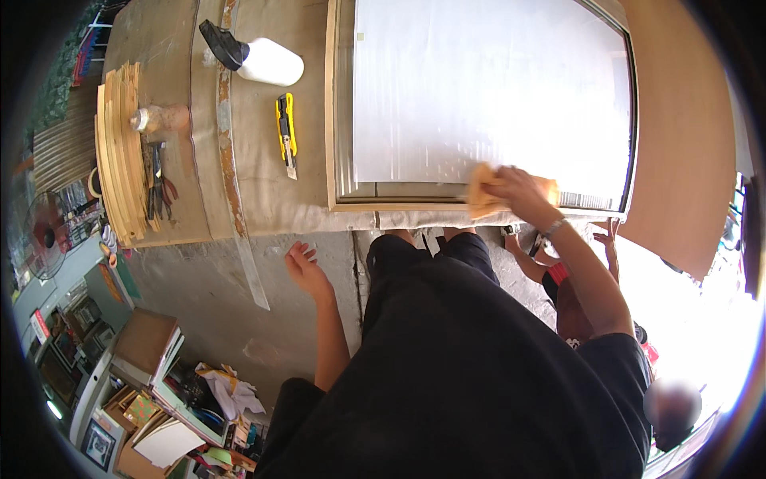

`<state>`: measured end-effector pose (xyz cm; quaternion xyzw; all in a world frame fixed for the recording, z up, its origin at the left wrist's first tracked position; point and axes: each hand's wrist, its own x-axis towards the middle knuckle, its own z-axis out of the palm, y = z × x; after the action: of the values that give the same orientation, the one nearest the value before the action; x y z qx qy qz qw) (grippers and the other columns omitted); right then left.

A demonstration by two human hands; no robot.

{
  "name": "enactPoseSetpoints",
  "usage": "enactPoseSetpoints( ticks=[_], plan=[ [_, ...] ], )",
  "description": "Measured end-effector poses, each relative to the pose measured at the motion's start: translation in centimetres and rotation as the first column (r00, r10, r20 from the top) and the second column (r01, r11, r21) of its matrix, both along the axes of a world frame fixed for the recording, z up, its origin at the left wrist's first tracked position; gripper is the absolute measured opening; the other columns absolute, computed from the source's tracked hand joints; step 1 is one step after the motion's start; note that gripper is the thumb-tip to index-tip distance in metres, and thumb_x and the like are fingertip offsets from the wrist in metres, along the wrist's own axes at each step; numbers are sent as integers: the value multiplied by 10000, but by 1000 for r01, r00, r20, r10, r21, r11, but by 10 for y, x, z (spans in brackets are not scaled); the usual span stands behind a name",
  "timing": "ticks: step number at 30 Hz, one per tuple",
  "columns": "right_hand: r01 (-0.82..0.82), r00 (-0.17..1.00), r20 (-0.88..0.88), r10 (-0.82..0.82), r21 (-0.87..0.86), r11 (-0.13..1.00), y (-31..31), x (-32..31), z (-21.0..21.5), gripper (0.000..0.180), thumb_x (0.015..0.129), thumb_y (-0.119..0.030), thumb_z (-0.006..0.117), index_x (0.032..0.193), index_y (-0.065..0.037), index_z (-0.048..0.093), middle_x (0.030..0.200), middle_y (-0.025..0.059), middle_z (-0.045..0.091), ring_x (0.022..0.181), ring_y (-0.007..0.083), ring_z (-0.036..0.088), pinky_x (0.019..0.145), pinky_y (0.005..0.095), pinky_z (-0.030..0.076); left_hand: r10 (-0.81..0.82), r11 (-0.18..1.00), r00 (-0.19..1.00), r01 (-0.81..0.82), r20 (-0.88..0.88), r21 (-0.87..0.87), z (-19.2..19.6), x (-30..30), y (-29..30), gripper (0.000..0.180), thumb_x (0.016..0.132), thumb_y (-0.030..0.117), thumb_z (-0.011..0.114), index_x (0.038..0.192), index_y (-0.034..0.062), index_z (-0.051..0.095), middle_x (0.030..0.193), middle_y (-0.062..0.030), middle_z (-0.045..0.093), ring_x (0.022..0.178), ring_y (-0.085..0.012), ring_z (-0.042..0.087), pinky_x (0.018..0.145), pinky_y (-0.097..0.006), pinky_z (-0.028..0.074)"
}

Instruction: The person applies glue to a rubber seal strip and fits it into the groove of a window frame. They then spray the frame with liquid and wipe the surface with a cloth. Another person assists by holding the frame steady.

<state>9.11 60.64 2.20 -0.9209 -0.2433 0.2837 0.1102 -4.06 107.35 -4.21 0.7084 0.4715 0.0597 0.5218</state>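
Note:
My right hand [515, 190] presses an orange-yellow cloth [481, 191] onto the near lower edge of a large glazed picture frame [341, 120] with a pale wooden border, lying flat on the workbench. The glass [487, 88] shows a whitish sheet beneath it. My left hand [305, 267] hangs free below the bench edge, fingers loosely apart, holding nothing. It is nearest a thin strip [247, 263] that sticks out over the bench edge.
On the bench lie a yellow utility knife [286, 132], a white bottle with a black nozzle [259, 57], pliers [157, 184] and stacked wooden mouldings [120, 152]. Another person [574, 295] crouches at lower right. Boxes and framed pieces [152, 383] clutter the floor at lower left.

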Motion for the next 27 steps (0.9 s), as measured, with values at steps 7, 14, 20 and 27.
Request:
enactPoseSetpoints(
  ticks=[7, 14, 20, 27],
  plan=[
    [-258, 963, 126, 238, 171, 951, 209, 49, -10, 466, 845, -141, 660, 1295, -256, 636, 1245, 31, 548, 1196, 232, 507, 1024, 404, 432, -32, 998, 999, 31, -12, -48, 6, 2, 2, 381, 1065, 325, 395, 1166, 23, 604, 1050, -89, 666, 867, -183, 642, 745, -322, 476],
    [45, 996, -70, -49, -56, 997, 64, 33, 16, 361, 859, -171, 640, 1207, -252, 694, 1112, 13, 579, 1104, 217, 544, 954, 382, 450, 30, 996, 994, -38, -103, -76, -9, -37, 14, 421, 1059, 381, 409, 1196, 30, 596, 1069, -93, 672, 855, -190, 651, 722, -323, 467],
    [-161, 981, 135, 140, 152, 975, 173, 37, -16, 459, 863, -141, 628, 1309, -246, 600, 1219, 60, 547, 1156, 260, 530, 994, 404, 441, -26, 992, 994, 13, -103, -123, -10, -26, 4, 422, 1060, 383, 412, 1189, 28, 600, 1058, -93, 678, 852, -187, 652, 734, -321, 465],
    [99, 935, 301, -186, 282, 954, 226, 134, -41, 295, 892, -103, 565, 1158, -183, 665, 1132, 76, 562, 1047, 272, 569, 909, 438, 475, 19, 995, 997, -25, -68, -92, 3, -29, 6, 408, 1059, 371, 425, 1175, 22, 603, 1049, -95, 676, 848, -184, 649, 734, -319, 468]
  ],
)
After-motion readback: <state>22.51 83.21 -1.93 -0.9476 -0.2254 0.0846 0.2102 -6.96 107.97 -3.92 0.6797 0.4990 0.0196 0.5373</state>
